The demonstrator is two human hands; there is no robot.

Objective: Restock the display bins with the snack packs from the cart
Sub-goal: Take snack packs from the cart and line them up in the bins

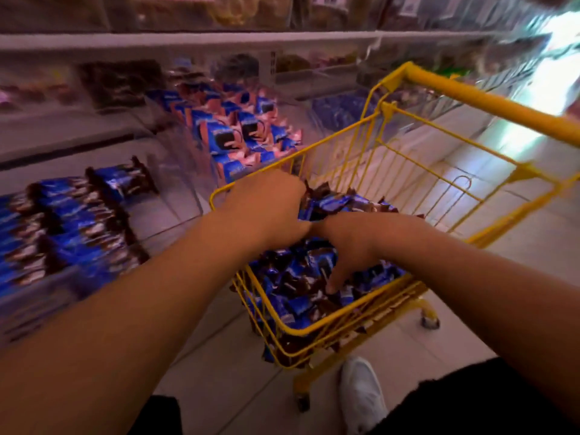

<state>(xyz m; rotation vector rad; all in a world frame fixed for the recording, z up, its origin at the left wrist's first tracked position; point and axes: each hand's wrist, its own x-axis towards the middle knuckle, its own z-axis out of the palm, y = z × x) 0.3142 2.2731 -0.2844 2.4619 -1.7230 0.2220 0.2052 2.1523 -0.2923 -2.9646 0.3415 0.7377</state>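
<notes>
Though blurred, two hands, one cart

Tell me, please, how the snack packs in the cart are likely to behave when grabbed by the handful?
The snack packs look small and glossy, so probably light and slippery; some may slide out of a handful. They lie loosely heaped in the cart, so the pile likely shifts as the hands dig in.

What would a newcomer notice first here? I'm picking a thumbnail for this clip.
The yellow cart at centre, heaped with blue snack packs, with the left hand and right hand both reaching into the pile. Next, the clear bin at left with matching blue packs in rows.
</notes>
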